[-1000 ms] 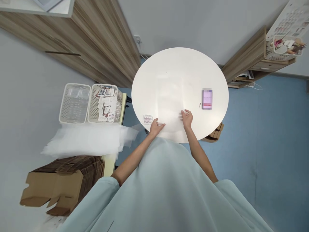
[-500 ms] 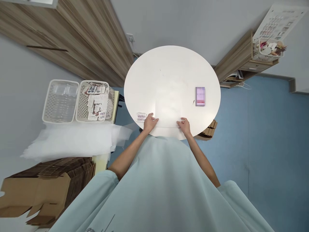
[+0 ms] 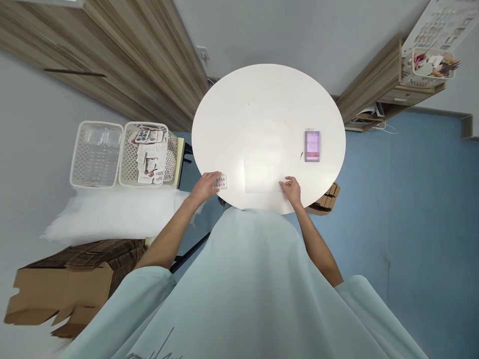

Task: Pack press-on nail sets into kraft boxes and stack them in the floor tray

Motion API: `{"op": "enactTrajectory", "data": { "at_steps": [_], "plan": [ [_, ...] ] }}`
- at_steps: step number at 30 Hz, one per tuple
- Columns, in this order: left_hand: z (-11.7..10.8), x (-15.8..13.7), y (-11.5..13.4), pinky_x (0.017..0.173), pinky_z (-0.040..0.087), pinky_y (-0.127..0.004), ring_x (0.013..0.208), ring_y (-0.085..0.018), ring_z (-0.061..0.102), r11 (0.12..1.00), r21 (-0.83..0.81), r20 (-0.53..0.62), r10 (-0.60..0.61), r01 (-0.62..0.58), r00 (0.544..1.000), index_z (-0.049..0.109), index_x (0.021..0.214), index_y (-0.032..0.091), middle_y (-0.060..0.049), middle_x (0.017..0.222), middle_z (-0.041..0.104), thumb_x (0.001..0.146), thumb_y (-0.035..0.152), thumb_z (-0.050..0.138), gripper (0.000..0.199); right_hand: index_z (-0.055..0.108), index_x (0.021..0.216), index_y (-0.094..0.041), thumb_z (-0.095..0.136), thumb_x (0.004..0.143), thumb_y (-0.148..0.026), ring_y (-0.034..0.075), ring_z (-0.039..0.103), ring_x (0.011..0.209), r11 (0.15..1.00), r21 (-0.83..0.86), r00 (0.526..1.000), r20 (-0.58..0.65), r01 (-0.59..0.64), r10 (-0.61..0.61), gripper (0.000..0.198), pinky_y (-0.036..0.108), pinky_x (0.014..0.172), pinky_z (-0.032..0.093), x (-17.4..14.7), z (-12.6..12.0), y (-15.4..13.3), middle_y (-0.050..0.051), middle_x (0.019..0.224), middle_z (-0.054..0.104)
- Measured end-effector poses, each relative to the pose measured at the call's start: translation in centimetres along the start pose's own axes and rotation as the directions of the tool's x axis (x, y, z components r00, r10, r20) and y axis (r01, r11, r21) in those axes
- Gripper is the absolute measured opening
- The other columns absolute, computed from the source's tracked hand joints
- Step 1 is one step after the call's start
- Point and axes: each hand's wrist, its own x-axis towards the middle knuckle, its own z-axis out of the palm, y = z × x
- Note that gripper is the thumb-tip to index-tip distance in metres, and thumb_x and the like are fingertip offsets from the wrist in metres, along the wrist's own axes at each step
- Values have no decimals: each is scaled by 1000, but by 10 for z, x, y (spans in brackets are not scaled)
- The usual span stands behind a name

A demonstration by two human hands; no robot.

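A thin, translucent white sheet (image 3: 264,172) lies flat on the round white table (image 3: 220,119), close to my body. My right hand (image 3: 292,190) has its thumb and fingers closed at the sheet's near right corner. At the table's left edge, my left hand (image 3: 205,186) grips a small clear plastic case (image 3: 222,181) from its left side. Rows of small purplish pieces show inside that case. My left fingers partly cover it.
A phone-like object with a blurred screen (image 3: 313,146) lies on the table's right side. Left of the table stand a basket of clear plastic cases (image 3: 96,183), a basket of printed cards (image 3: 125,183), white translucent sheets (image 3: 112,212) and folded cardboard boxes (image 3: 67,289).
My left hand has left the sheet's near left corner and moved left onto the small clear case. The right hand stays at the sheet's right corner. The view has shifted slightly.
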Motion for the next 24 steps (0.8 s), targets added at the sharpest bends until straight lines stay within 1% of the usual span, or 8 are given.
{"op": "enactTrajectory", "data": {
  "at_steps": [3,5,7,10,13,15,18,24],
  "plan": [
    [7,-2,3,123,42,-54,146,-41,50,998,68,3,14,-14,1000,61,146,20,-17,153,62,79,28,79,70,64,115,-23,73,85,-48,25,72,91,1000,-25,1000,-3,-11,11,40,38,87,53,-2,-1,3,2,91,75],
    [16,-1,14,122,43,-55,146,-41,50,992,124,29,33,-36,999,54,155,19,-17,155,60,84,34,77,77,64,117,-23,73,86,-45,25,74,89,999,-29,1000,5,-24,24,38,38,88,54,-5,-1,5,3,93,76],
    [28,4,31,122,44,-55,146,-40,49,984,157,51,76,-83,996,48,160,20,-16,157,58,87,37,75,80,65,117,-23,71,89,-43,23,76,85,999,-22,999,19,-37,38,36,37,89,55,-7,-1,7,2,93,77],
    [49,15,63,120,46,-54,145,-39,50,966,166,65,189,-197,980,44,163,21,-15,157,57,89,38,75,82,68,113,-22,69,92,-42,22,78,80,999,-25,999,32,-38,39,29,38,93,56,-8,-1,9,2,93,79],
    [71,27,92,114,51,-51,138,-38,54,945,191,88,251,-264,964,41,165,18,-17,155,56,88,33,74,84,70,108,-22,67,95,-41,23,80,81,999,-46,999,28,-25,26,24,39,95,57,-8,-2,10,4,96,81],
    [83,34,104,110,52,-50,134,-38,56,934,212,100,272,-288,957,41,164,17,-18,151,57,88,29,73,84,71,107,-22,67,96,-40,23,80,82,998,-58,1000,22,-17,18,23,39,96,58,-9,-3,11,5,96,82],
    [95,39,108,109,53,-50,132,-39,56,920,224,129,298,-320,946,42,163,15,-19,147,59,85,21,71,83,72,106,-21,67,96,-39,23,81,83,997,-72,1000,15,-9,10,21,38,95,58,-10,-4,11,4,96,82],
    [101,37,94,114,51,-50,140,-37,51,923,149,144,334,-354,931,42,163,15,-19,154,54,83,16,69,84,72,98,-22,64,96,-37,22,80,81,997,-75,1000,1,-11,11,17,37,93,57,-14,-6,11,5,95,82]
  ]
}}
